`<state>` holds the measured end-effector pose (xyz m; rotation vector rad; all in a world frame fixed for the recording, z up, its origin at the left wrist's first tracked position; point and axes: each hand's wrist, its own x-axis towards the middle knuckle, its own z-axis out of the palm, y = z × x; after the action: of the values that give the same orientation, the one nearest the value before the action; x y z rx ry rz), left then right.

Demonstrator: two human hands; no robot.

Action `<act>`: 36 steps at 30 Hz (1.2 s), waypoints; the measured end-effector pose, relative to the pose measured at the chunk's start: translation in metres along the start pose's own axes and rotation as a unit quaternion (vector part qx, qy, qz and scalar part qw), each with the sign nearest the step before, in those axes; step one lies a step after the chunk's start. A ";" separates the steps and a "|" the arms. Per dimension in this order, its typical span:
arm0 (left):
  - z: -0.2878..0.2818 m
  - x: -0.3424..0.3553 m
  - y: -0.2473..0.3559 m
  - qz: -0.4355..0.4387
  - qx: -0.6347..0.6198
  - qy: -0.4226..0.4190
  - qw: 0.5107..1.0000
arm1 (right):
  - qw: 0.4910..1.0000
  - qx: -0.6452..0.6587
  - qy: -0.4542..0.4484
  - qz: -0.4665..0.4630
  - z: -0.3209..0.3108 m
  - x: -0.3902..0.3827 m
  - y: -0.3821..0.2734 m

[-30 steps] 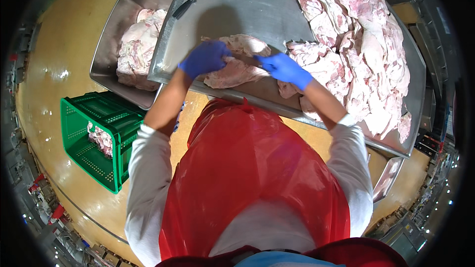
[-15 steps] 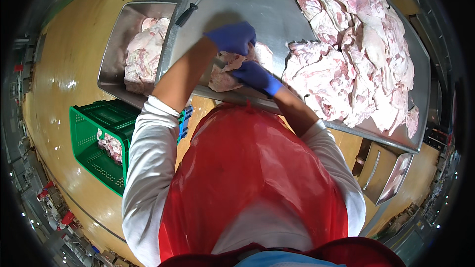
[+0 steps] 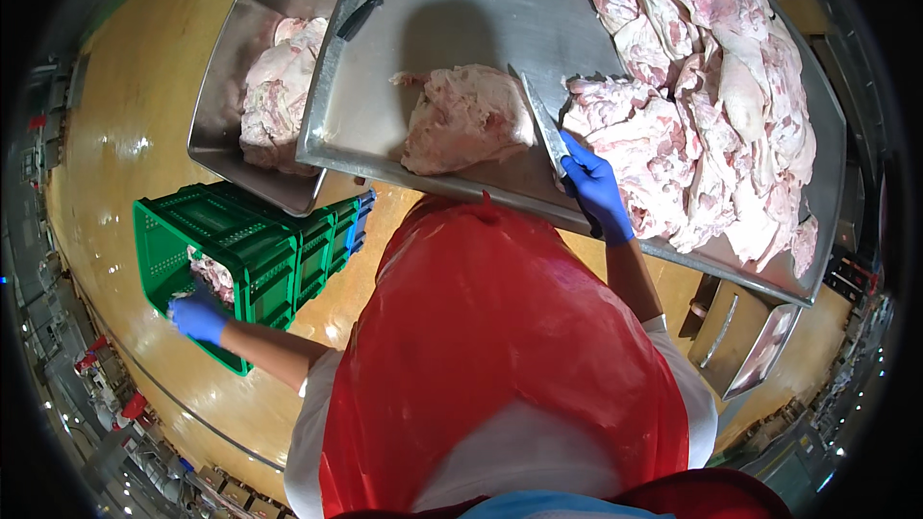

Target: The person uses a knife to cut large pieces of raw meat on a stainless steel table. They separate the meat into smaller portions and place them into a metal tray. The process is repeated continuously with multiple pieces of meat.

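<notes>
My right hand (image 3: 598, 190), in a blue glove, grips a knife (image 3: 545, 125) at the front edge of the metal table (image 3: 370, 139). Its blade points away from me, between a flat piece of pale meat (image 3: 468, 122) on its left and the large meat pile on its right. Far to the left, my blue-gloved left hand (image 3: 198, 316) reaches over the mouth of a green crate (image 3: 272, 274). Its fingers are blurred, and whether they hold anything is unclear. Pinkish-white meat scraps (image 3: 213, 274) lie inside the crate.
A heap of pale meat (image 3: 716, 106) covers the table's right side. A sharpening steel (image 3: 363, 14) with a black handle lies at the left edge. Beside the table stands a steel tub (image 3: 216, 86) with meat (image 3: 281, 101). A metal box (image 3: 740, 341) stands below on the right.
My left hand has left the meat on the table and swung down-left to the green crate. My right hand has moved right, and the knife now shows in it. The meat piece lies spread.
</notes>
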<state>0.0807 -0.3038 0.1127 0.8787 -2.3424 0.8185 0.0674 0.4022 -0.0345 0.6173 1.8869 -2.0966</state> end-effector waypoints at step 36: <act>-0.146 -0.174 0.461 0.516 -0.668 -0.245 0.477 | 0.872 -0.396 0.032 -0.285 0.062 0.070 -0.009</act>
<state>-0.0948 0.1470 -0.0600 -1.2346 -2.6910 -1.2193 -0.0072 0.3484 -0.0549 -0.0861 2.9344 -1.2871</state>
